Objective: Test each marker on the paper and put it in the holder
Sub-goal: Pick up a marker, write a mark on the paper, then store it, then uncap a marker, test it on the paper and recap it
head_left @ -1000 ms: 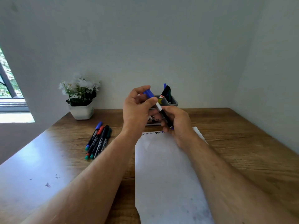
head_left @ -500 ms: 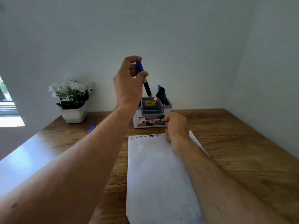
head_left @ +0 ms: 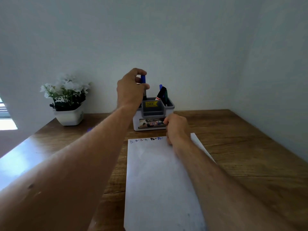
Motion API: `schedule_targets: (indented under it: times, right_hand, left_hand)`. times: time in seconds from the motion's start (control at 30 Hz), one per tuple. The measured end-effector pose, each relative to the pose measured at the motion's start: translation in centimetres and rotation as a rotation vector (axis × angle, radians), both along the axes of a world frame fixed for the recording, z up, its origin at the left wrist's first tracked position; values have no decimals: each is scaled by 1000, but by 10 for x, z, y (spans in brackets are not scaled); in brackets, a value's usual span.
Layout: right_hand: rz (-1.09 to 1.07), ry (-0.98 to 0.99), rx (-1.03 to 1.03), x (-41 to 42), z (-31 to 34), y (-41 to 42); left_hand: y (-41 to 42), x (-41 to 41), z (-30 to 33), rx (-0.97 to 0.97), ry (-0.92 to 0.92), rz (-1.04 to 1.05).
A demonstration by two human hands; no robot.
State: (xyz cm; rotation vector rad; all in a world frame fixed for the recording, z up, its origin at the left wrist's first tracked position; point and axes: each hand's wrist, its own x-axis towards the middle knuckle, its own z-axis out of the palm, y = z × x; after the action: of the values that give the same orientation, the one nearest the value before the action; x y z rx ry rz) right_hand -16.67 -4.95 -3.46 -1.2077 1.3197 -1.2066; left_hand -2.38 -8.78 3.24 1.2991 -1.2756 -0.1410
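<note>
A white pot [head_left: 70, 116] of white flowers [head_left: 66, 85] with green leaves stands near the far left corner of a wooden surface [head_left: 241, 147], close to a plain pale wall [head_left: 183, 39]. Bright daylight enters at the left edge through a window [head_left: 4, 112].

Blue-capped marker [head_left: 143, 79], grey-and-white holder [head_left: 170, 105] with yellow sticker [head_left: 151, 103], white paper [head_left: 160, 180], brown wood-grain table [head_left: 241, 147]

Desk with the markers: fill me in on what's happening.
A person is sorting markers. The left hand holds a blue-capped marker upright over the grey holder, tip down into its left compartment. The right hand rests curled at the top of the paper, beside a row of test scribbles.
</note>
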Motion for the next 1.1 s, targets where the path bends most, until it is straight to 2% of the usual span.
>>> schedule_targets:
  times: [0.37,0.7,0.8,0.97,1.1]
  right_hand:
    - [-18,48,-29,0,2,3]
    - [-72,41,-39,4,8,7]
    - [-82,68,-51,3,9,8]
    - [-60,177,-126,5,5,11]
    - [-26,293,-183,7,5,11]
  left_hand:
    - [-5,1,-12,140,-106,41]
    - [55,-12,-36,-47,43,119]
    - [74,-15,-43,-35,-71,138]
    - [89,-10,-41,129,-250,215]
    - [96,3,-41,281,-595,389]
